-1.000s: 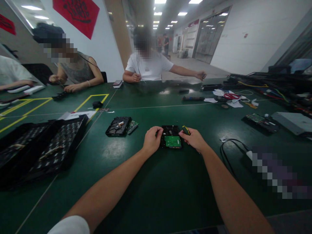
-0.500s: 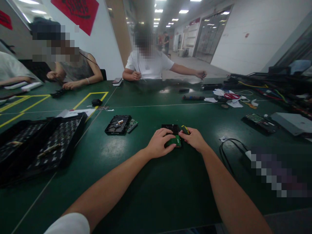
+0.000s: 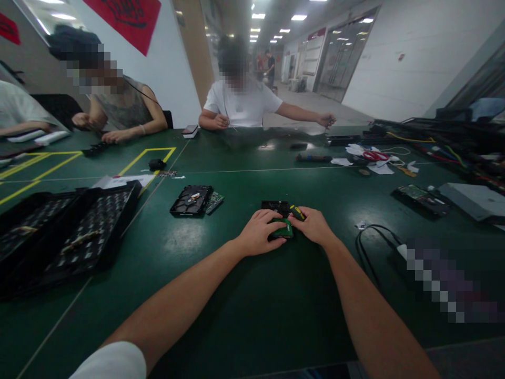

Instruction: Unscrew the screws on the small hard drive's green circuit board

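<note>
In the middle of the green table lies a black device, seemingly a hard drive (image 3: 275, 206), with a green circuit board (image 3: 284, 230) at its near side. My left hand (image 3: 258, 231) grips the board and device from the left, thumb below and fingers over the top. A yellow and black screwdriver (image 3: 298, 212) is pinched in my right hand (image 3: 311, 223) at the device's right edge. Its tip is hidden by the fingers. To the left lie another opened hard drive (image 3: 192, 201) and a loose circuit board (image 3: 215, 202).
Black trays (image 3: 90, 231) stand at the left. A drive with its board showing (image 3: 420, 200), a grey box (image 3: 471, 200) and a black cable (image 3: 365, 247) lie at the right, below piled cables (image 3: 453, 142). Across the table a person in a white shirt (image 3: 240, 105) sits.
My right hand and the screwdriver have shifted very slightly left, and the screwdriver handle is angled a little differently. My left hand keeps its hold.
</note>
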`<state>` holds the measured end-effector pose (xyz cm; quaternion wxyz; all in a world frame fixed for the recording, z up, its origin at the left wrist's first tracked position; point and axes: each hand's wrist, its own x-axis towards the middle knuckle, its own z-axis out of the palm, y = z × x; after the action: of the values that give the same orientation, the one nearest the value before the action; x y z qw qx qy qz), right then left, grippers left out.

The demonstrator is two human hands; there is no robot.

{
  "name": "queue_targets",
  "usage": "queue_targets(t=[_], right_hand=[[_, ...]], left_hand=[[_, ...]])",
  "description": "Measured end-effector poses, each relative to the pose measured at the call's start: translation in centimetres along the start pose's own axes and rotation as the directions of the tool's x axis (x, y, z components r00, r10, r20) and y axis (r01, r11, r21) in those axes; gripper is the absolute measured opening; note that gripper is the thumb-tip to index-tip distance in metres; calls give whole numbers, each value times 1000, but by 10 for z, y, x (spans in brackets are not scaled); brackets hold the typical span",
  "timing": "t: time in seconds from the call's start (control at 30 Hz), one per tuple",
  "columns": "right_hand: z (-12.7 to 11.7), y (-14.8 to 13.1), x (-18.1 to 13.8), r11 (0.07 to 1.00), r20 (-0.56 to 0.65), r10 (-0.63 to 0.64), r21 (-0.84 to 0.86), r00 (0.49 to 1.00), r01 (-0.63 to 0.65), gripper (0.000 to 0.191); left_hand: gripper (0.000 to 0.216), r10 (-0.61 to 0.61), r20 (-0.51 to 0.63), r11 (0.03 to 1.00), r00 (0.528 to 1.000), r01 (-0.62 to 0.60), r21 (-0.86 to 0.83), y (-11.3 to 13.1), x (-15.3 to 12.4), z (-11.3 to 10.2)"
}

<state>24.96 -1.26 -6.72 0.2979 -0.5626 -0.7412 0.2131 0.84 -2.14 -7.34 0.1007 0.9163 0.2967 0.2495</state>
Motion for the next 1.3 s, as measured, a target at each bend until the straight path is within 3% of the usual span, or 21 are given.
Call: queue_targets(t=[0.33,0.63,0.87,1.1,1.3], right_hand=[[1,4,1,999,7,44,11,999,-44,17],[3,2,0,1000,5,3,-7,1000,-3,20],[-1,3,0,993,-8,112,46,994,-112,26],[2,5,1,999,-12,40,9,999,-40,22],[3,8,2,996,-5,85,28,996,-85,23]], left_hand=[[41,14,-9,1000,1000,-14,-1,-1,0,0],[40,9,-11,1000,1000,-9,-27,0,1,0],[40,21,-25,1000,999,-21,-2,-1,0,1],[40,11,-9,1000,1000,-11,0,-1,1,1],[40,27,-23,1000,999,-27,0,-2,0,1]])
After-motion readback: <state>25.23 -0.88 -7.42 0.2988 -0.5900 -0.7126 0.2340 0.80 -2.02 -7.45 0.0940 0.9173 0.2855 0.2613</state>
